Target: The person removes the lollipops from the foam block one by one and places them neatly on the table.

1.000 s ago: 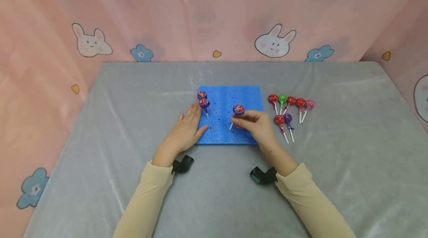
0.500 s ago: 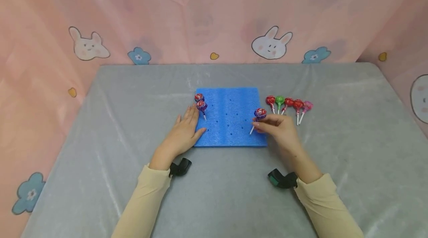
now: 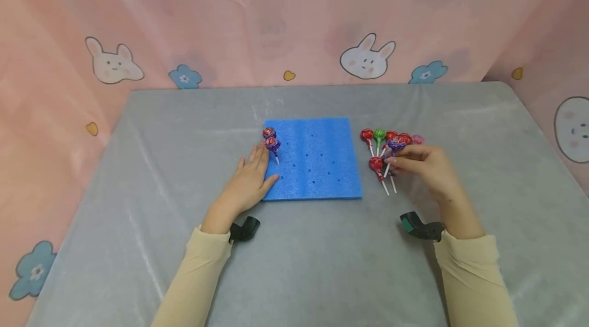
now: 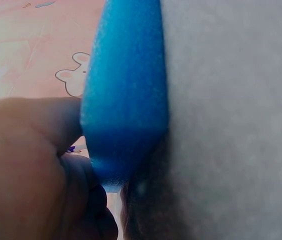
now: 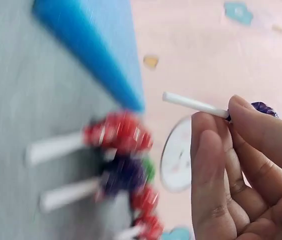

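Note:
My right hand (image 3: 425,166) pinches a red-and-purple wrapped lollipop (image 3: 395,144) between thumb and fingers, just under its head. In the right wrist view its white stick (image 5: 193,104) points away from the fingertips. Below this hand several lollipops lie on the table, among them a red one (image 3: 376,163) and a green one (image 3: 379,134); the hand partly covers the others. My left hand (image 3: 246,184) lies with extended fingers along the left edge of a blue foam board (image 3: 322,184), its thumb on top. Beside those fingers, two lollipops (image 3: 272,143) stand in the board.
Small holes dot the foam board. A grey cloth covers the table (image 3: 313,265). Behind it hangs a pink curtain (image 3: 285,20) with rabbits and flowers. Each wrist wears a black camera, the right one (image 3: 421,227) near the table surface.
From over the foam board, my right hand has moved right with its lollipop, to above the loose lollipops. My left hand stays on the board's edge. The head view has shifted slightly.

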Available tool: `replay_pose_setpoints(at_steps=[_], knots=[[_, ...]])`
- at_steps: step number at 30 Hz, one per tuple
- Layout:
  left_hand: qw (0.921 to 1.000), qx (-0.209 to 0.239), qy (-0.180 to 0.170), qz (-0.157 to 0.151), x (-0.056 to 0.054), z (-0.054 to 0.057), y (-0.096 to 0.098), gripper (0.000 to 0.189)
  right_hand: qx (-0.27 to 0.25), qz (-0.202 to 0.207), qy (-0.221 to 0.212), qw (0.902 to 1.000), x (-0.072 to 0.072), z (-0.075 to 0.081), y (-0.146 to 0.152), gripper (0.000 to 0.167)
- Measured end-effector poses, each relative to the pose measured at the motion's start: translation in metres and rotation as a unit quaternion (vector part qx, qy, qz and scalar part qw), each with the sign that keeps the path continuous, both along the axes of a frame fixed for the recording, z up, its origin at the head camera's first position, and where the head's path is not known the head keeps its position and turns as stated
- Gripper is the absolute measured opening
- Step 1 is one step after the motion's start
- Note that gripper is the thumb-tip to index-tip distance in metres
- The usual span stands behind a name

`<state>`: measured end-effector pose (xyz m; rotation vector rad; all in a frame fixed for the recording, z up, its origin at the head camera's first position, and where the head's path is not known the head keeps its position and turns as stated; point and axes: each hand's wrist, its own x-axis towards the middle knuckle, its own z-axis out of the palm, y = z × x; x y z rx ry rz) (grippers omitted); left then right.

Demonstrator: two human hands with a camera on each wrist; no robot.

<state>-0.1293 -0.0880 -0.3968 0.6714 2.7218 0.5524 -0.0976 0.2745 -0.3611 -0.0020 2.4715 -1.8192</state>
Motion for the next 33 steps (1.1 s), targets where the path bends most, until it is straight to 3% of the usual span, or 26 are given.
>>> replay_pose_setpoints(at_steps=[4,11,19,26,33], knots=[[1.0000,-0.003,-0.002,0.003,-0.001,-0.001,-0.002,0.069,0.024,-0.016,-0.029,0.9992,-0.003,-0.005,0.015,0.005],[1.0000,-0.001,0.005,0.001,0.000,0.001,-0.002,0.069,0.040,0.004,-0.052,0.9979,-0.002,-0.012,0.032,0.007],[1.0000,-0.001,0.003,-0.004,0.001,0.001,0.000,0.069,0.059,0.011,-0.101,0.9930,0.000,-0.016,0.034,0.028],[1.0000,0.001,0.005,-0.002,-0.001,0.000,0.001,0.069,0.073,0.011,-0.139,0.9875,-0.004,-0.023,0.033,0.029],[1.0000,-0.004,0.001,0.002,0.000,0.000,0.000,0.069,0.054,0.026,-0.138,0.9886,-0.004,-0.025,0.032,0.026]])
